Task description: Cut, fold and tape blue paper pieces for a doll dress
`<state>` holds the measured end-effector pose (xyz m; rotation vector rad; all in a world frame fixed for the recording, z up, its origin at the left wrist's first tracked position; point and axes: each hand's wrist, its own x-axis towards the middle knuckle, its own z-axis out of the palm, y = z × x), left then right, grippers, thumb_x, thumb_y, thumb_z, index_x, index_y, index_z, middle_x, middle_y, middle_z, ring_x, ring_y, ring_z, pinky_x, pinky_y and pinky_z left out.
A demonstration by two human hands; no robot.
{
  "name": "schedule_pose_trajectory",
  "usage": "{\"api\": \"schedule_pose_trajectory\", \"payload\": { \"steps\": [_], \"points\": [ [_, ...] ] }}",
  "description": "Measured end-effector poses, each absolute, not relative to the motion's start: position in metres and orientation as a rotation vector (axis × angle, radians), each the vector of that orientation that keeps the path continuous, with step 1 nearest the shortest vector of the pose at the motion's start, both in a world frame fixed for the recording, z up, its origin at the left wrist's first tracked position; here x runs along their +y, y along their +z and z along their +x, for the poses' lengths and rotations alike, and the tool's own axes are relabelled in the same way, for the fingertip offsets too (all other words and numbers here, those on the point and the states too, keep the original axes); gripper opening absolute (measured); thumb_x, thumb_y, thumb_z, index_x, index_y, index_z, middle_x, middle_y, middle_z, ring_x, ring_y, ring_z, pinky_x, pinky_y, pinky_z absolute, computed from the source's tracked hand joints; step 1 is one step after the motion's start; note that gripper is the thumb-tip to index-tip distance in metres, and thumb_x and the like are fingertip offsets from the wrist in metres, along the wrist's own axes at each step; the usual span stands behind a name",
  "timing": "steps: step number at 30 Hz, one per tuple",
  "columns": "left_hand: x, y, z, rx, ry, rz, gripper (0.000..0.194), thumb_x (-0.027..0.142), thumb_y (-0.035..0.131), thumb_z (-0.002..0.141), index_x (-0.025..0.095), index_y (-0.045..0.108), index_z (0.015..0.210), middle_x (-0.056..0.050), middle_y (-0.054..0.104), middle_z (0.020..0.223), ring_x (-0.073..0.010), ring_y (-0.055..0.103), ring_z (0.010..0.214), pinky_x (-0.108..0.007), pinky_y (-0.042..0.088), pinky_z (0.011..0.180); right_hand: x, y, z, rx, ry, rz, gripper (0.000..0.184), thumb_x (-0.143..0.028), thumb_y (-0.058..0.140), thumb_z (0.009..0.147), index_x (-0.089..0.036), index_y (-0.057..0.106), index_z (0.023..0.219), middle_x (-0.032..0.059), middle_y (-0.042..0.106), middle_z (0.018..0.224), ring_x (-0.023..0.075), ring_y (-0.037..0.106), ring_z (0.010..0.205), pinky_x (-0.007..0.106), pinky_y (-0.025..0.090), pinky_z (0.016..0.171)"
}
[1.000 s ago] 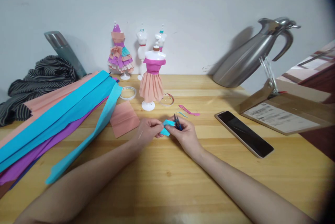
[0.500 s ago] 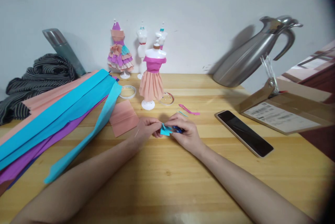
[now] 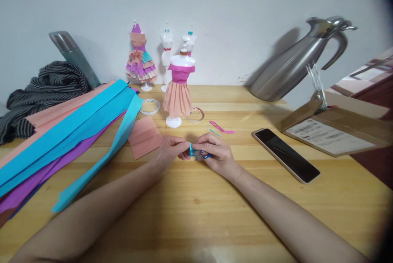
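Between my fingertips is a small piece of turquoise crepe paper [image 3: 193, 150], partly hidden by both hands. My left hand [image 3: 173, 148] pinches its left side. My right hand [image 3: 219, 154] is closed around small blue-handled scissors [image 3: 207, 155], and its fingertips also touch the paper's right side. The scissor blades are mostly covered by the fingers. Just beyond my hands stands a small white mannequin [image 3: 181, 61] in a magenta top and a pleated peach skirt. A peach paper square [image 3: 145, 137] lies by my left hand.
Long crepe paper strips [image 3: 76, 132] spread over the left side by a striped cloth [image 3: 55, 82]. A tape roll [image 3: 150, 107], pink scraps [image 3: 221, 128] and more mannequins [image 3: 141, 54] sit further back. At right are a phone [image 3: 287, 155], a cardboard box [image 3: 334, 132] and a metal jug [image 3: 294, 62].
In my right hand the scissors have turned from pointing up to lying low beneath the fingers. The turquoise paper has been gathered smaller between the fingertips. My left hand has barely moved.
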<state>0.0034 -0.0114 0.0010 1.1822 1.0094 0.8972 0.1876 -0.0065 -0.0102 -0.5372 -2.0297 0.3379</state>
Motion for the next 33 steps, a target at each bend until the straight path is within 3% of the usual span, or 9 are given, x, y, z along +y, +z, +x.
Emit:
{"api": "schedule_pose_trajectory", "payload": {
  "steps": [7, 21, 27, 33],
  "points": [
    [-0.012, 0.003, 0.004, 1.042, 0.892, 1.170, 0.029, 0.041, 0.067, 0.067, 0.014, 0.067, 0.059, -0.002, 0.064, 0.053, -0.0100, 0.056, 0.049, -0.022, 0.046, 0.053, -0.008, -0.010, 0.187, -1.996, 0.437, -0.583, 0.038, -0.004, 0.053, 0.081, -0.027, 0.073, 0.103, 0.0065, 0.062, 0.085, 0.0148, 0.061, 0.071, 0.026, 0.051, 0.056],
    [-0.010, 0.000, 0.004, 1.059, 0.887, 1.159, 0.025, 0.038, 0.067, 0.067, 0.013, 0.067, 0.061, -0.001, 0.062, 0.050, -0.0095, 0.055, 0.047, -0.021, 0.044, 0.052, -0.006, -0.015, 0.177, -1.680, 0.767, -0.781, 0.006, -0.024, 0.069, 0.079, -0.023, 0.074, 0.079, 0.0043, 0.064, 0.078, 0.0154, 0.060, 0.070, 0.029, 0.048, 0.061],
    [-0.011, 0.000, 0.003, 0.995, 0.915, 1.123, 0.031, 0.041, 0.062, 0.072, 0.013, 0.066, 0.060, -0.003, 0.065, 0.055, -0.0113, 0.058, 0.050, -0.023, 0.046, 0.053, -0.004, -0.017, 0.177, -1.587, 0.849, -0.872, 0.018, -0.039, 0.074, 0.074, -0.021, 0.073, 0.072, 0.0047, 0.065, 0.074, 0.0162, 0.059, 0.068, 0.029, 0.046, 0.059],
    [-0.012, 0.004, 0.005, 1.059, 0.830, 1.198, 0.019, 0.033, 0.066, 0.066, 0.014, 0.070, 0.066, -0.002, 0.066, 0.058, -0.0102, 0.059, 0.053, -0.021, 0.047, 0.056, -0.003, -0.016, 0.178, -1.540, 0.887, -0.877, 0.016, -0.037, 0.075, 0.073, -0.021, 0.073, 0.072, 0.0039, 0.065, 0.073, 0.0164, 0.059, 0.069, 0.029, 0.048, 0.061]
  ]
}}
